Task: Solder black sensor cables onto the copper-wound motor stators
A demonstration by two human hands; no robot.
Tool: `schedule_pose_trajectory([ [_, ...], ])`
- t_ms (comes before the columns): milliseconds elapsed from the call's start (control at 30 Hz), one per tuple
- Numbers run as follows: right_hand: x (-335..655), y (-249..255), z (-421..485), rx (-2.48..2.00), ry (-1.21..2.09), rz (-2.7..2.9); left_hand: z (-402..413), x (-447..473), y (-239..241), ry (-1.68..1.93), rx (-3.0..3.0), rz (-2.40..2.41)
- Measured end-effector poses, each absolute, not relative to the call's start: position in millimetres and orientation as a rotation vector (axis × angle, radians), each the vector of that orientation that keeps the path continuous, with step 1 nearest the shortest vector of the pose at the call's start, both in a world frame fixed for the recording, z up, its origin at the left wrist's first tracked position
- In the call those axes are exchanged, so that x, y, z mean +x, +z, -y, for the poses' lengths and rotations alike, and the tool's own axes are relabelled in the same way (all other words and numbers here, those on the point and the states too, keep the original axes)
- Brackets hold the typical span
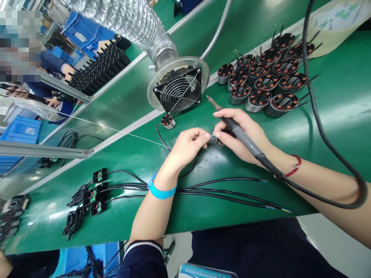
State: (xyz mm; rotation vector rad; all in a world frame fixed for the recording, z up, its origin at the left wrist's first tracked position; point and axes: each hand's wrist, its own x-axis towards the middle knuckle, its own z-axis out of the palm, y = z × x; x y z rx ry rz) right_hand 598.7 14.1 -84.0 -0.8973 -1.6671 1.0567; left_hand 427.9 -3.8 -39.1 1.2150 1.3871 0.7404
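Observation:
In my right hand (243, 135) rests a soldering iron (242, 137), its tip pointing up and left toward the fan. The thumb and a finger of that hand also close near thin wire ends beside a motor stator (222, 141), which the hand partly hides. My left hand (193, 143), with a blue wristband, pinches a thin wire (212, 136) just left of the stator. Whether the wires touch each other cannot be made out. Under my left forearm run several black cables (228, 192) with stripped coloured ends, leading to small black boxes with circuit boards (99, 193).
A fan with a wire guard (181, 92) on a silver duct (139, 27) hangs ahead. Several stators (262, 81) stand at the back right near a tape roll (342, 27); one small stator (168, 121) sits below the fan. The iron's cord (314, 112) loops at right. Co-workers sit beyond the rail.

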Motion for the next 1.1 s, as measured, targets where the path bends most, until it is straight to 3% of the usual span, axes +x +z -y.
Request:
schedule_pose_trajectory([
  [667,603,-91,-18,-0.917,0.599,2.076,7,427,-44,0.791,1.060,-1.451],
  [967,641,-38,17,-1.200,0.594,1.911,12,429,-47,0.768,1.224,-1.466],
  [1100,645,-43,40,-1.099,0.530,1.865,13,430,-51,0.781,1.337,-1.471],
])
